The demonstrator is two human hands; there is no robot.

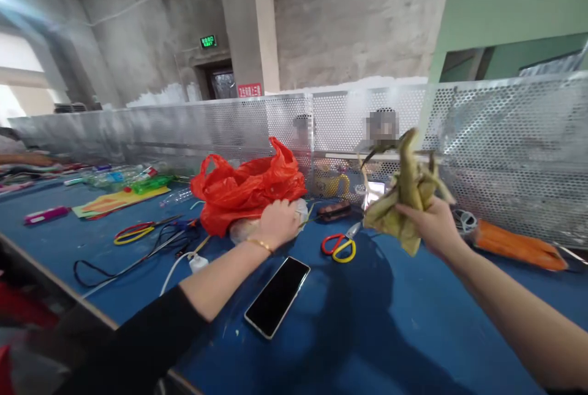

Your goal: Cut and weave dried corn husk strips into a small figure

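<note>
My right hand (pixel 434 226) is raised above the blue table (pixel 390 334), closed around a bundle of yellow-green leaf wrappings (pixel 407 190) whose ends stick up and hang out of the fist. My left hand (pixel 278 222) reaches forward with its fingers curled on a clear plastic bag (pixel 243 231) beside a crumpled red plastic bag (pixel 245 190). What the clear bag contains is hidden. A black smartphone (pixel 277 296) lies face up just below my left wrist, which wears a gold bracelet.
Red-and-yellow scissors (pixel 340 247) lie between my hands. More scissors (pixel 138 233), black cords and a white plug sit at the left. An orange bag (pixel 519 247) lies at the right. A perforated metal screen (pixel 505 144) backs the table, with people behind it.
</note>
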